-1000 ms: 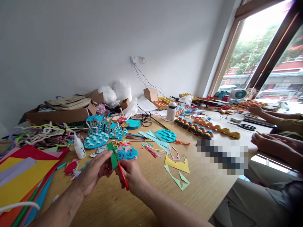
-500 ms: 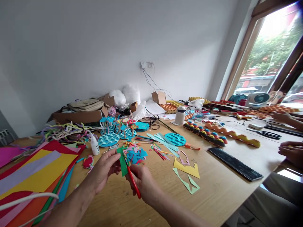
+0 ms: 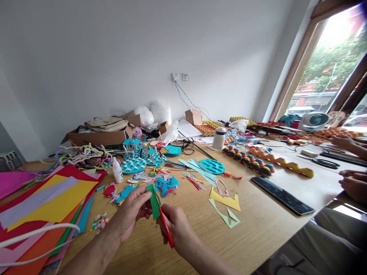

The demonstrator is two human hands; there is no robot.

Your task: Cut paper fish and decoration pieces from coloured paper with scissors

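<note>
My left hand (image 3: 137,208) pinches a strip of green paper (image 3: 153,201) between thumb and fingers, above the table. In my right hand (image 3: 178,225) is a pair of red-handled scissors (image 3: 166,229), its blades at the right edge of the green paper. How far the blades are apart is hard to make out. Just beyond the hands lies a pile of blue and pink paper scraps (image 3: 165,186). A white glue bottle (image 3: 117,171) stands to the left, near a round blue egg-carton base (image 3: 133,165).
Stacked coloured paper (image 3: 67,202) lies at left, with a white cable (image 3: 43,232) over it. Cut yellow paper (image 3: 225,199) and a black tablet-like slab (image 3: 282,194) lie to the right. Another person's hands (image 3: 354,183) are at the far right edge.
The camera view has shifted slightly, and both hands appear a little lower and to the right. The green paper and scissors stay held together. Confetti scraps by my left forearm have come into view.
</note>
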